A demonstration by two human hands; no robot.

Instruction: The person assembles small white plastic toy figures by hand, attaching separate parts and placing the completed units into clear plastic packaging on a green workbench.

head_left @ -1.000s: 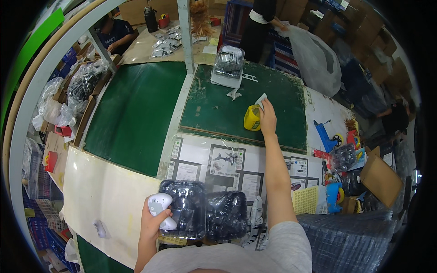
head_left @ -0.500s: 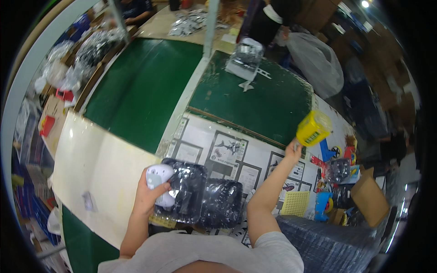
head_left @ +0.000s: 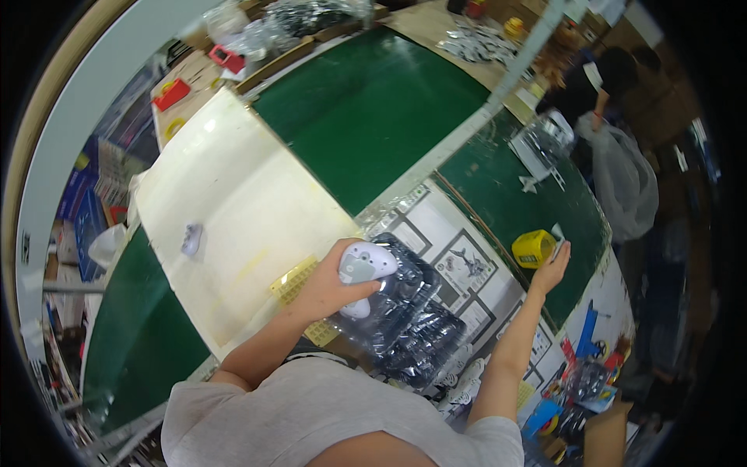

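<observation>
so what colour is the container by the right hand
Yellow; the container shows best in the head view, beside the right hand.

This is a workshop or a small factory. A long work table (head_left: 373, 93) has green and cream tops. Little silver packets (head_left: 478, 43) lie in a heap near its far edge. Dark plastic packs (head_left: 420, 342) sit by its near edge. Past the far right corner, a worker (head_left: 576, 87) reaches to a big clear bag (head_left: 626, 179).
</observation>
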